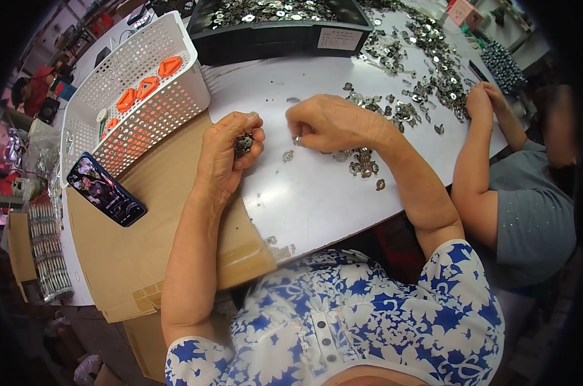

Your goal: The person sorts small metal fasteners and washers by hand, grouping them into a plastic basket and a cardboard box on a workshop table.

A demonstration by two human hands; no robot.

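Over the right edge of the cardboard sheet (pixel 137 251), the left hand (pixel 222 147) curls its fingers closed round a clump of dark metal parts (pixel 243 145), and, above the white table (pixel 298 206), the right hand (pixel 333 121) seems to pinch a small shiny piece (pixel 297 140), too tiny to be sure; light fingertips and a cupped palm should prevent spills. Beyond the left edge is room clutter (pixel 50 248); inward come a phone (pixel 106 189) and perforated basket (pixel 188 96), then a black bin (pixel 259 45), and scattered parts (pixel 455 96) toward the right edge, near a co-worker (pixel 529 219).
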